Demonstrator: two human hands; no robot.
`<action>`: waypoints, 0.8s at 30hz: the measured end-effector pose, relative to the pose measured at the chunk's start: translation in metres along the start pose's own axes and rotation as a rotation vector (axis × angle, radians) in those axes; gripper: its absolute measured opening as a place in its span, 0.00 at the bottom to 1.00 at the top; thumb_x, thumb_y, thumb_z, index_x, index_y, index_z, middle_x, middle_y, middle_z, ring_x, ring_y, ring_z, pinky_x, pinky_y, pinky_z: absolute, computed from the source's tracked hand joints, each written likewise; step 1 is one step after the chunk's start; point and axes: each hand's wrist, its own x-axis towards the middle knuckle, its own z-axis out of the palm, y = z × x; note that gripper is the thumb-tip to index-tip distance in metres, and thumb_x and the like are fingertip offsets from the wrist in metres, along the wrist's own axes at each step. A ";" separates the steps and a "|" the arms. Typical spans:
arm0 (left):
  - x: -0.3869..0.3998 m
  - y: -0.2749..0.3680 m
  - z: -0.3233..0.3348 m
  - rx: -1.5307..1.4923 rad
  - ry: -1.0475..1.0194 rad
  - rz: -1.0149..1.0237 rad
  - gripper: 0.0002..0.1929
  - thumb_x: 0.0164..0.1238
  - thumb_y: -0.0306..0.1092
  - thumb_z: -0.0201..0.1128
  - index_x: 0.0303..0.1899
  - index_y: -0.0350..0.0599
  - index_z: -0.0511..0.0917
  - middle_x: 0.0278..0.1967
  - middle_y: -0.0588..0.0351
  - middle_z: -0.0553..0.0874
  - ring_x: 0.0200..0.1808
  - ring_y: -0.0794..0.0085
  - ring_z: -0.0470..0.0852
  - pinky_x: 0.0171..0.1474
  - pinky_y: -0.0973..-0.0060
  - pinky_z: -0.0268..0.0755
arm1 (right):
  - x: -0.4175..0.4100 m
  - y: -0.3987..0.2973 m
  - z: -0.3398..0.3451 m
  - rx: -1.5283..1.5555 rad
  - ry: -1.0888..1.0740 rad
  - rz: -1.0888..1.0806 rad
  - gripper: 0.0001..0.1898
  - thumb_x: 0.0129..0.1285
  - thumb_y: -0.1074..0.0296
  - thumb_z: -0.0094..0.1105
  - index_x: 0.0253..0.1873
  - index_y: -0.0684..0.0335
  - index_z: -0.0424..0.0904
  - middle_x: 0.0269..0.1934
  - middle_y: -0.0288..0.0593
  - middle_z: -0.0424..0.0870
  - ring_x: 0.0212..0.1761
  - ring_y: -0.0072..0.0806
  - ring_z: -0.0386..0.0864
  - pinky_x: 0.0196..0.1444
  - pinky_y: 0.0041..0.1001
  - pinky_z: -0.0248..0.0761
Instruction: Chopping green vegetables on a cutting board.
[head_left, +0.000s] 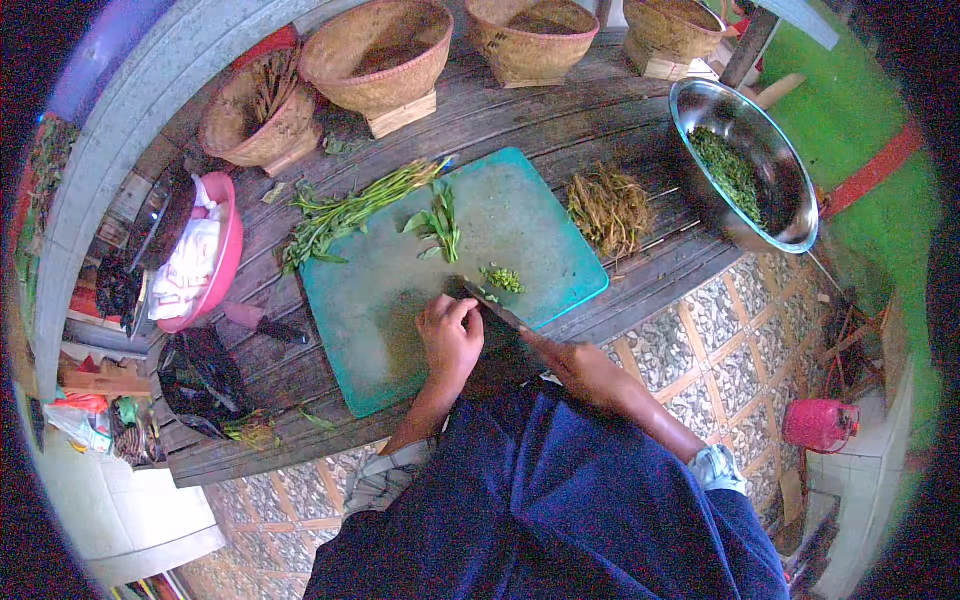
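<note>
In my right hand (589, 371) is the handle of a kitchen knife (495, 306), its dark blade angled over the near part of a turquoise-edged cutting board (360, 322). My left hand (451, 334) is curled at the blade's far end; whether it pinches anything is hidden. Just beyond the blade sits a small heap of chopped greens (504, 279). Further in on the board lies a short bunch of leafy stems (444, 225). A longer bundle of leafy stems (367, 201) rests across the board's far left edge. Brown, dry-looking roots (611, 206) are piled right of the board.
A large steel bowl (802, 202) holding chopped greens stands at the table's right end. Several woven baskets (525, 56) line the back. A pink basin (234, 247) with white bags, a second knife (283, 330) and a black plastic bag (199, 375) are at left.
</note>
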 end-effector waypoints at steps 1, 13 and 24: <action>0.000 0.000 0.000 0.007 0.003 -0.002 0.06 0.49 0.30 0.64 0.31 0.49 0.80 0.29 0.56 0.77 0.38 0.59 0.76 0.42 0.59 0.63 | 0.003 0.002 0.002 0.000 -0.001 -0.002 0.22 0.69 0.67 0.47 0.67 0.51 0.65 0.45 0.62 0.79 0.45 0.55 0.79 0.48 0.43 0.73; -0.001 -0.002 0.003 0.022 0.002 -0.029 0.05 0.49 0.32 0.64 0.30 0.49 0.79 0.29 0.56 0.77 0.38 0.58 0.77 0.43 0.58 0.62 | 0.009 0.006 0.009 -0.080 0.007 0.016 0.23 0.68 0.68 0.48 0.67 0.49 0.64 0.40 0.63 0.79 0.40 0.57 0.80 0.40 0.46 0.73; 0.000 0.000 0.002 0.018 0.016 -0.029 0.05 0.49 0.31 0.64 0.30 0.47 0.79 0.29 0.56 0.78 0.38 0.58 0.77 0.45 0.59 0.63 | 0.008 -0.006 -0.001 0.060 0.005 0.017 0.22 0.69 0.67 0.47 0.67 0.50 0.65 0.46 0.64 0.78 0.48 0.55 0.78 0.49 0.43 0.72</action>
